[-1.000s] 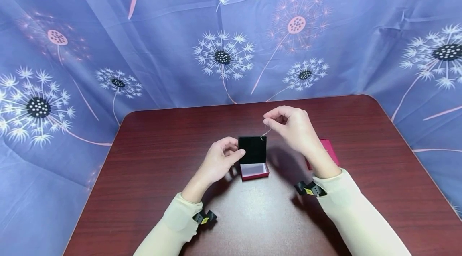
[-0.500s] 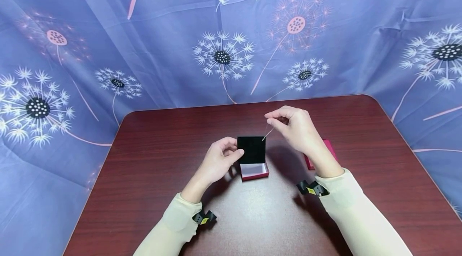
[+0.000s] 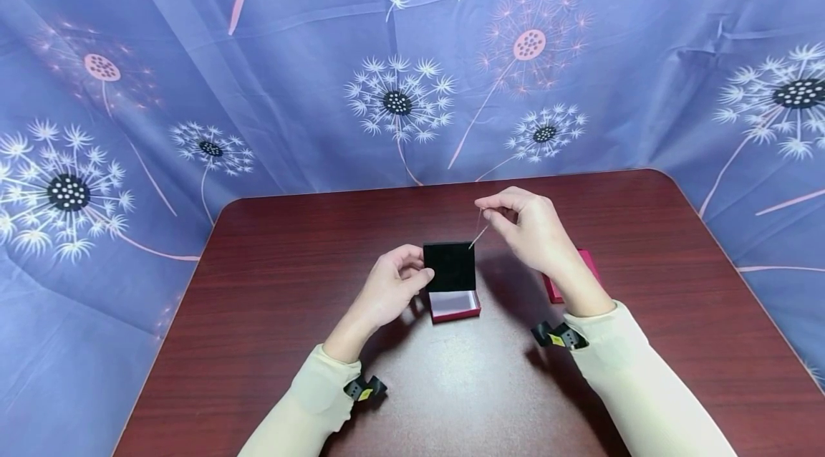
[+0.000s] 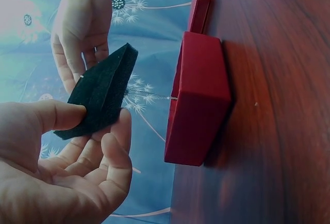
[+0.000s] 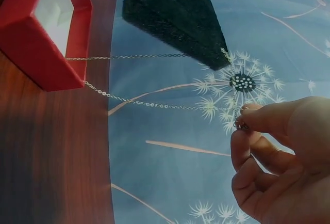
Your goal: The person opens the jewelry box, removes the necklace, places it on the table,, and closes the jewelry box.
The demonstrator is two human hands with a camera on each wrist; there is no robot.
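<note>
My left hand (image 3: 387,286) grips the left edge of a black padded insert (image 3: 453,267), raised above an open red box (image 3: 456,315) with a white interior. In the left wrist view the thumb lies on one face of the insert (image 4: 100,95), the fingers behind it. My right hand (image 3: 530,228) is up and right of the insert, pinching a thin silver chain (image 5: 154,105) between thumb and index finger. In the right wrist view the chain runs from those fingertips down to the box (image 5: 56,72), and another strand passes at the insert's corner.
A second red piece (image 3: 588,265), probably the box's lid, lies on the dark wooden table (image 3: 309,242) to the right, partly hidden by my right forearm. Behind the table hangs a blue cloth (image 3: 309,120) with dandelion prints.
My right hand has shifted slightly right, drawing the chain with it at the insert's upper right corner. My left hand, the insert and the box have hardly moved.
</note>
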